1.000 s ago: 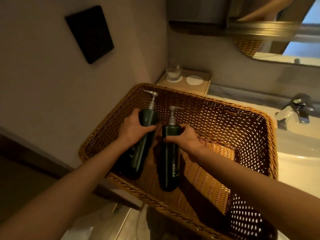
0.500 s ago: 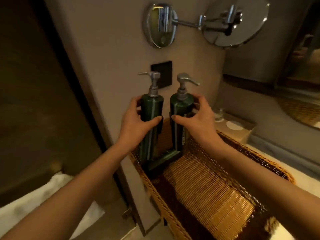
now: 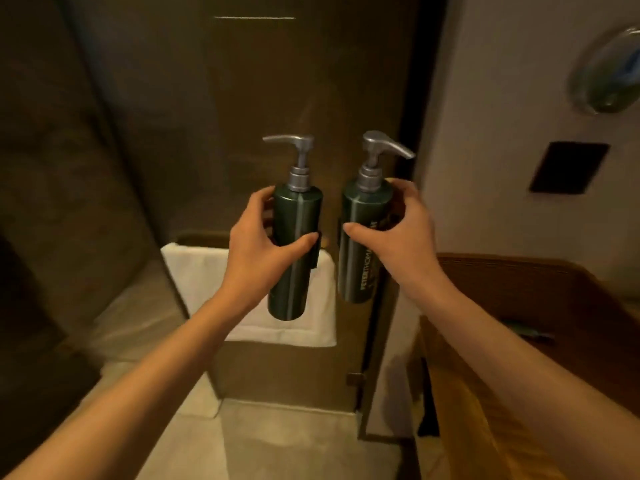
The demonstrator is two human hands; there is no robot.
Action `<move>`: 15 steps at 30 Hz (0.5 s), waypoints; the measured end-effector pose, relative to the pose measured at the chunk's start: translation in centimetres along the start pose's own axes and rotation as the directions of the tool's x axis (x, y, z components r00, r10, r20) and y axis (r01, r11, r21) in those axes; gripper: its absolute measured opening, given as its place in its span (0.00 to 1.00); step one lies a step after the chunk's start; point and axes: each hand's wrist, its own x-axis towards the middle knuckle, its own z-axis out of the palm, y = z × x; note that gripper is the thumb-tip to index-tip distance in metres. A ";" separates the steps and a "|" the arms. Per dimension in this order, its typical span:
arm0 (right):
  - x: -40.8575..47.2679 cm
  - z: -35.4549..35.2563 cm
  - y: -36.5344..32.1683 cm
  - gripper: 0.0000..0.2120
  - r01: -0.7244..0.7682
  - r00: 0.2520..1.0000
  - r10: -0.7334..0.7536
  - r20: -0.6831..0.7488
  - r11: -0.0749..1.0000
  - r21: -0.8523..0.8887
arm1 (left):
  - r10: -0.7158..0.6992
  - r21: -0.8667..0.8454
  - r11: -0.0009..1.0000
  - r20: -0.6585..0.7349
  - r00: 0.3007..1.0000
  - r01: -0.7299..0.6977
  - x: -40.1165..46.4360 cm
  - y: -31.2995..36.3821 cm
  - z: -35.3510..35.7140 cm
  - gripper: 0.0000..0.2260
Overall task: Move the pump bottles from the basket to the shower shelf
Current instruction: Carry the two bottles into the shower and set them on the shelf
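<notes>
We are holding one dark green pump bottle (image 3: 294, 251) in our left hand (image 3: 258, 242) and another (image 3: 362, 237) in our right hand (image 3: 398, 233), both upright in mid-air before a brown glass door (image 3: 242, 98), above a white towel (image 3: 207, 271).

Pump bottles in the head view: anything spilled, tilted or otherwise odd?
Nothing stands out. The left hand holds the left bottle and the right hand holds the right bottle, both roughly upright with no visible drips. Their nozzles point in opposite directions, which seems harmless.
</notes>
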 end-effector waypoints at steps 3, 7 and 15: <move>-1.8 6.6 0.5 0.31 -0.030 0.992 0.025 0.123 0.999 0.041 | -0.097 0.111 0.987 -0.137 0.986 0.113 -3.4 -3.3 -5.9 0.31; -4.7 15.4 0.8 0.31 -0.084 0.952 0.054 0.301 0.993 0.088 | -0.222 0.161 0.946 -0.303 0.927 0.279 -8.0 -7.7 -13.6 0.31; -7.7 33.3 -3.4 0.32 -0.140 0.870 0.038 0.492 0.975 0.173 | -0.311 0.200 0.877 -0.454 0.835 0.436 -12.6 -13.8 -30.3 0.32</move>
